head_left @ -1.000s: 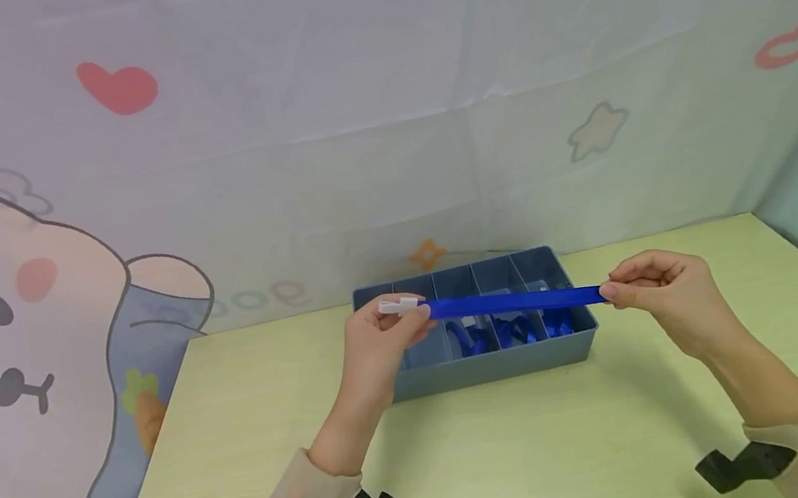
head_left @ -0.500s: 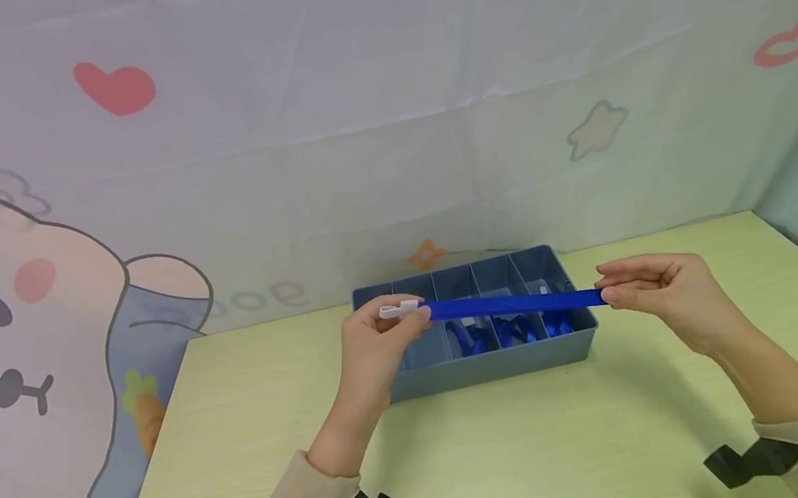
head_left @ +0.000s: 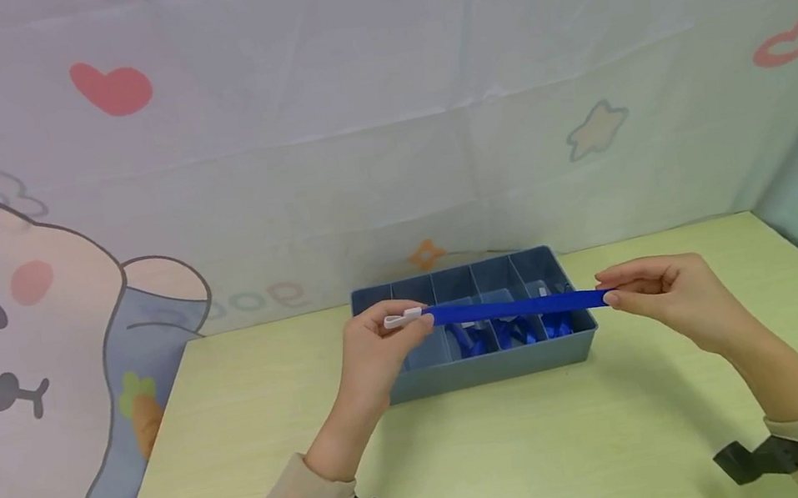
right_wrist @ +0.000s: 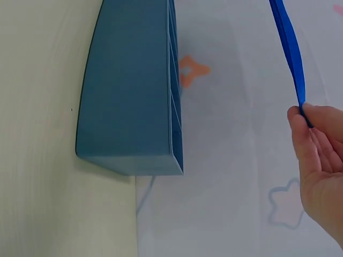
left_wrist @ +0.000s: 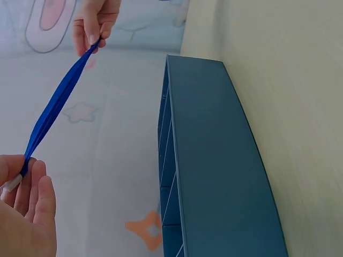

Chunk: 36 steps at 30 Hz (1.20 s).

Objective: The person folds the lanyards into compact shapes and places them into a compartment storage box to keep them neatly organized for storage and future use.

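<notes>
A blue lanyard with a white plastic clip at one end is stretched almost level between my two hands, in front of and above the tray. My left hand pinches it between thumb and fingers just beside the clip. At the other end, the thumb and fingers of my right hand pinch the blue band. In the left wrist view the band looks doubled, its two layers bowing slightly apart along the middle. The right wrist view shows its end gathered between the fingertips.
Behind the hands a blue-grey divided tray stands on the pale yellow table. Several of its compartments hold more blue bands with white parts. A printed cloth hangs behind the table.
Both hands keep their pinch on the lanyard. My right wrist has shifted slightly to the right, and its fingers have straightened a little. The clip has turned a bit.
</notes>
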{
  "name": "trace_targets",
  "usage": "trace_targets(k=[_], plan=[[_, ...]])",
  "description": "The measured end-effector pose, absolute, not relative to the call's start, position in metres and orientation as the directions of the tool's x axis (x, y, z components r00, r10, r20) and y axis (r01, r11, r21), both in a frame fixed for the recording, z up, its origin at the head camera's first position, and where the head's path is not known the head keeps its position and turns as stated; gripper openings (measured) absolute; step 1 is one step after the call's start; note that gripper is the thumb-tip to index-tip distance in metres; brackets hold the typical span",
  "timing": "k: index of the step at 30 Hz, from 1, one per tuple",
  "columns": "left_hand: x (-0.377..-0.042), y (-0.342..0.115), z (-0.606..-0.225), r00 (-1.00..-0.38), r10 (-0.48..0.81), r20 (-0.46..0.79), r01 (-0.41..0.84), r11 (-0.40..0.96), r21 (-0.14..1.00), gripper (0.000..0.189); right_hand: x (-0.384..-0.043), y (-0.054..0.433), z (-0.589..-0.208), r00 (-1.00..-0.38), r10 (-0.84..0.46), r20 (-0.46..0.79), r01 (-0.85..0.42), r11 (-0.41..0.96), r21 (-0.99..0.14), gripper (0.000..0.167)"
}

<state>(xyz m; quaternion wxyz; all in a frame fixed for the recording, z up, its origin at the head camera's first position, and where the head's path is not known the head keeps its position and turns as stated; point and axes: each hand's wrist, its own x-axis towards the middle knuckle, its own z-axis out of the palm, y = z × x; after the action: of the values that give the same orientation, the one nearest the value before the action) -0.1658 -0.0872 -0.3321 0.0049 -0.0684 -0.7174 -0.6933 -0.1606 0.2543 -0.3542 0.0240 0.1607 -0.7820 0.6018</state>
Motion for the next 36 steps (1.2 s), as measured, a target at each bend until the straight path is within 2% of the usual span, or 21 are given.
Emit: trace_targets(k=[5,10,17,23,28,36], plan=[[-0.165,-0.086,-0.331,-0.989,0.098,0.109,0.117,0.079,0.99,0.015,-0.16,0.252,-0.352,-0.939,-0.222,0.261,-0.329,0.371,-0.869,0.021],[-0.165,-0.086,-0.333,-0.994,0.069,0.085,0.089,0.061,0.994,0.015,-0.162,0.249,-0.351,-0.936,-0.246,0.251,-0.337,0.422,-0.842,0.022],[-0.167,-0.087,-0.339,-1.0,0.022,-0.007,-0.008,-0.062,0.998,0.019,-0.164,0.25,-0.345,-0.957,-0.236,0.169,-0.242,0.328,-0.913,0.015],[-0.164,-0.09,-0.344,-0.997,0.006,-0.072,-0.072,-0.091,0.993,0.021,-0.164,0.251,-0.342,-0.962,-0.244,0.124,-0.183,0.239,-0.954,0.009],[-0.166,-0.088,-0.343,-0.999,-0.005,-0.052,-0.052,-0.048,0.997,0.023,-0.168,0.248,-0.341,-0.962,-0.241,0.132,-0.174,0.163,-0.971,0.007],[-0.167,-0.081,-0.342,-1.0,-0.025,-0.009,-0.008,-0.041,0.999,0.02,-0.171,0.247,-0.34,-0.968,-0.207,0.139,-0.174,0.162,-0.971,0.007]])
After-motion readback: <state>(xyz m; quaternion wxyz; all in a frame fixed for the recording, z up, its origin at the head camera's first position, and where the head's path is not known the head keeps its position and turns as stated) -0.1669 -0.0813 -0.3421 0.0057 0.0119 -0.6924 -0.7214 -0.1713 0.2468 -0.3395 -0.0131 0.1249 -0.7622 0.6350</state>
